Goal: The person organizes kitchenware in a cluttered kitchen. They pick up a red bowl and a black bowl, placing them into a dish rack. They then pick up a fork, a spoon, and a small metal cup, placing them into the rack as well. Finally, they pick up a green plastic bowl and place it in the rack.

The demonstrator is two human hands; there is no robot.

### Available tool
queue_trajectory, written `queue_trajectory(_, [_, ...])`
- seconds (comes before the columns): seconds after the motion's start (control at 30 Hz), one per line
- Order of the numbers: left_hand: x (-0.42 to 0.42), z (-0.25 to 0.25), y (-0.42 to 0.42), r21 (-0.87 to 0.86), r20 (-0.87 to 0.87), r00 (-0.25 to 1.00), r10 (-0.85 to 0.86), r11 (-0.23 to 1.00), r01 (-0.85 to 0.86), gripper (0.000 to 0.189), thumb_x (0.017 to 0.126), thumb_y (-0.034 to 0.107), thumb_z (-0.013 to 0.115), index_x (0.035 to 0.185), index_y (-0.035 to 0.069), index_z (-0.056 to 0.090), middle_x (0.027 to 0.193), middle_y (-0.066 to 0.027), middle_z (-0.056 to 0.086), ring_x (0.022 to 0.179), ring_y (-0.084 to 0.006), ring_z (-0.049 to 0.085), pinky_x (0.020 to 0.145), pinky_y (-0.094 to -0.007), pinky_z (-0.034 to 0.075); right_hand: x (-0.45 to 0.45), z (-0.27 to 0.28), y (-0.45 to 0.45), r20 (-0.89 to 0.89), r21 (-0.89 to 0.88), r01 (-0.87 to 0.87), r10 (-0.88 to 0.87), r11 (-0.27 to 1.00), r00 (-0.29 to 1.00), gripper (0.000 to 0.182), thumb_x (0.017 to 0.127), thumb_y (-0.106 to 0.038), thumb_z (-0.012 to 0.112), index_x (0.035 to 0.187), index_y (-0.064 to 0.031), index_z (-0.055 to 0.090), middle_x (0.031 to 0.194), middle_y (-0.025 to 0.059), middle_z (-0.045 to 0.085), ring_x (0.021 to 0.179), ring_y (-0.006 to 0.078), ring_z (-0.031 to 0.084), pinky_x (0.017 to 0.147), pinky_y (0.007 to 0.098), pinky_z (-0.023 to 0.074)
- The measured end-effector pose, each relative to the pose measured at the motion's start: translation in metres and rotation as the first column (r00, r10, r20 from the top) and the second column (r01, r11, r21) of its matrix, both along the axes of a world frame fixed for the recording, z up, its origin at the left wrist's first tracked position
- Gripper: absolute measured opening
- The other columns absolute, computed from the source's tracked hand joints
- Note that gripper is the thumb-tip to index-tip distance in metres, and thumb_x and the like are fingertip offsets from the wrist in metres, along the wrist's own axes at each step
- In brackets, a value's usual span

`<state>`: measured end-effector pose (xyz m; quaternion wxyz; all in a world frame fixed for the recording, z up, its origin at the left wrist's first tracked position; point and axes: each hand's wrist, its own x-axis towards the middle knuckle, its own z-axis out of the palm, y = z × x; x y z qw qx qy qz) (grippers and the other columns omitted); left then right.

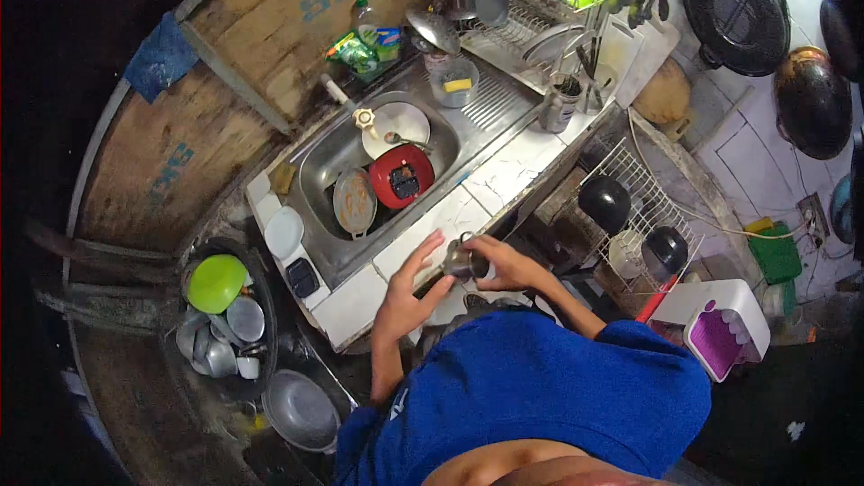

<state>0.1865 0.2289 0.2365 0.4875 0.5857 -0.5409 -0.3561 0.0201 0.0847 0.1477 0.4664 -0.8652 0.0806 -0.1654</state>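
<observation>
Between my hands, in front of the counter's tiled edge, is a small metal cup [460, 265]. My right hand [507, 264] grips it from the right side. My left hand [410, 291] is spread on the other side, its thumb tip close to the cup; whether it touches is unclear. Beyond them is a stainless steel sink [317, 175]. In its basin sit a white plate [388, 120] with a spoon [407, 142] on it, a red bowl [386, 182] with a dark object inside, and a food-stained oval dish [355, 206].
Left of the sink are a white saucer [284, 231] and a black tub [266, 324] of dishes. A clear container [453, 84] with a yellow sponge [457, 85] stands on the drainboard. A wire rack [634, 192] with bowls is at right; a grey basin [302, 410] sits lower left.
</observation>
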Motion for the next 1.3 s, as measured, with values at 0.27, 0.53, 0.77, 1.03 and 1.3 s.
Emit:
queue_trajectory(0.27, [0.0,0.196,0.033,-0.884,-0.039,0.869,-0.493,0.423,0.2,0.065,0.078,0.037,0.065,0.127,0.0,0.041,0.127,-0.0186,0.044,0.118,-0.0272,0.042,0.096,-0.0369,0.036,0.003,0.004,0.009,-0.04,-0.042,0.156,-0.158,0.987,0.987,0.062,0.06,-0.01,0.069,0.117,-0.0046,0.044,0.111,0.0181,0.048,0.106,0.0351,0.047,0.092,0.0362,0.039])
queue_trajectory(0.53, [0.014,0.214,0.064,-0.962,0.002,0.807,-0.59,0.219,0.163,0.065,0.079,0.037,0.063,0.126,0.0,0.04,0.122,-0.0184,0.047,0.113,-0.0269,0.045,0.093,-0.0371,0.038,0.048,-0.003,0.048,-0.037,0.014,0.024,-0.023,1.0,0.999,0.065,0.062,-0.014,0.069,0.12,-0.0043,0.041,0.116,0.0181,0.045,0.11,0.034,0.045,0.094,0.0362,0.0376])
queue_trajectory(0.77, [0.034,0.207,0.077,-0.974,-0.007,0.704,-0.711,0.164,0.156,0.064,0.08,0.038,0.061,0.126,-0.001,0.04,0.118,-0.0183,0.05,0.109,-0.0268,0.048,0.09,-0.0373,0.039,0.052,-0.013,0.069,-0.062,-0.013,0.091,-0.091,0.996,0.994,0.068,0.06,-0.012,0.072,0.12,-0.0036,0.041,0.114,0.018,0.046,0.107,0.0351,0.045,0.091,0.0387,0.0388])
queue_trajectory(1.03, [0.052,0.172,0.067,-0.962,-0.102,0.473,-0.875,0.208,0.177,0.063,0.081,0.038,0.059,0.125,-0.002,0.039,0.112,-0.0182,0.052,0.103,-0.0265,0.05,0.087,-0.0375,0.041,0.041,-0.019,0.095,-0.109,-0.135,0.27,-0.285,0.953,0.952,0.075,0.059,-0.016,0.075,0.124,-0.0046,0.038,0.113,0.0185,0.045,0.105,0.0377,0.045,0.089,0.0414,0.0394])
queue_trajectory(1.3, [0.046,0.082,0.031,-0.657,-0.409,0.705,-0.579,0.723,0.213,0.062,0.082,0.039,0.057,0.125,-0.003,0.038,0.107,-0.018,0.055,0.098,-0.0263,0.053,0.084,-0.0377,0.043,0.014,-0.011,0.115,-0.148,-0.042,0.439,-0.44,0.898,0.886,0.073,0.058,-0.019,0.076,0.12,-0.0025,0.04,0.112,0.0202,0.047,0.103,0.0376,0.048,0.087,0.0409,0.0409])
